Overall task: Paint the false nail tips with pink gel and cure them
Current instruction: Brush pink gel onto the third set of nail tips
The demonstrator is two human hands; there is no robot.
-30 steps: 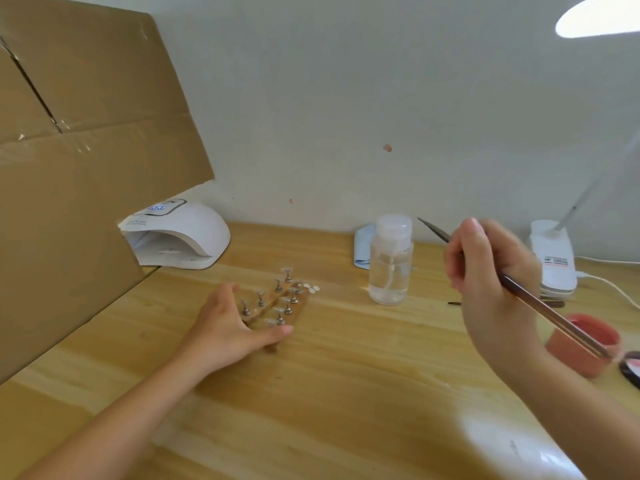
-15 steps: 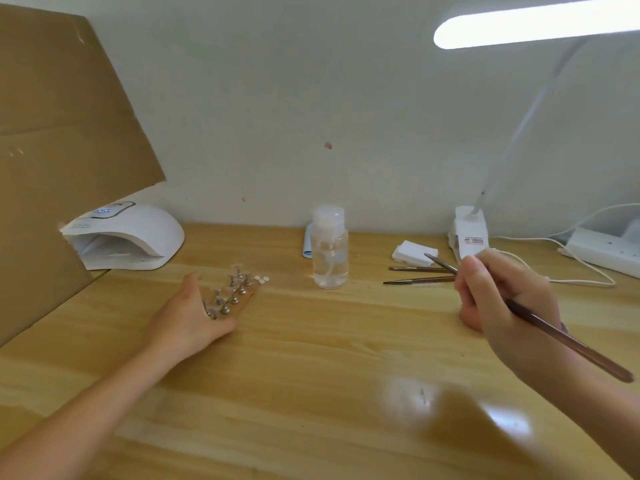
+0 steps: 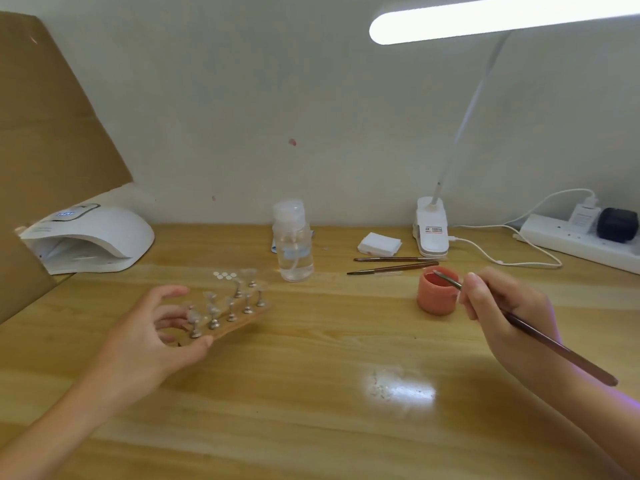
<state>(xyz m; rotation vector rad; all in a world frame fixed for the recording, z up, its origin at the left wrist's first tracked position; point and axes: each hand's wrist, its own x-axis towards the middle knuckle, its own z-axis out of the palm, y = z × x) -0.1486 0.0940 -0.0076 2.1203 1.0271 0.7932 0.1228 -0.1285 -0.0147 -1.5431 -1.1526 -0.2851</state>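
Head view looks down on a wooden bench [image 3: 311,393] with both bare hands over it. On the right, the right hand [image 3: 509,317] has its grip closed around a long brown nail brush [image 3: 540,336], pinched pen-like near the metal ferrule; the brush tip reaches forward and left of the fingers into the open pink gel pot [image 3: 437,290], which stands just beside the fingertips. On the left, the left hand [image 3: 152,337] holds the near end of a wooden nail stand [image 3: 235,323], thumb under its edge and fingers curled loosely at its side; clear false nail tips [image 3: 211,299] sit on small metal posts running away from that grip. Beyond the stand stands a clear pump bottle [image 3: 292,244]. Far left of the left hand sits a white curing lamp [image 3: 93,239]. Behind the pot lie two spare brushes [image 3: 394,265], a white pad stack [image 3: 379,243] and the clip base of a lit desk lamp [image 3: 431,233].
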